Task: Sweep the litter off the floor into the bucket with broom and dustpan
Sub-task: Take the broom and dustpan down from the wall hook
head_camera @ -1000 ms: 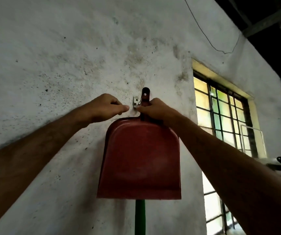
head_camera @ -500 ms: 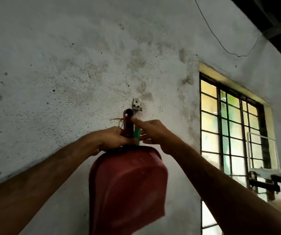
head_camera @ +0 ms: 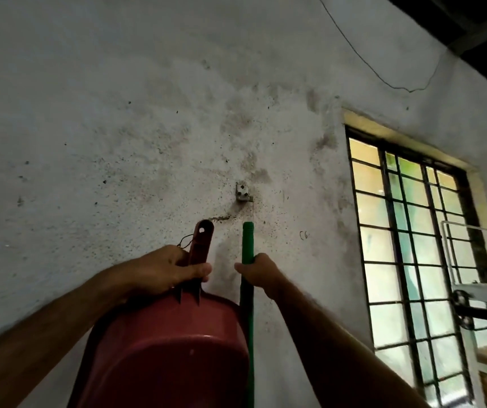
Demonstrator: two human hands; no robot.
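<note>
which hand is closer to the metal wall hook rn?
Right. The right hand holds the green broom handle just below the wall hook; the left hand grips the dustpan handle, below-left, slightly farther.

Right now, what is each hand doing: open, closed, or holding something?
Left hand: closed, gripping the red dustpan by its handle.
Right hand: closed, fingers curled round the green broom handle.

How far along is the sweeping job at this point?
Done: both tools are off the wall hook, which is bare. In hand: the left hand grips the red dustpan by its handle, and the right hand grips the green broom handle. Left: all the sweeping; no floor, litter or bucket is in view.
</note>
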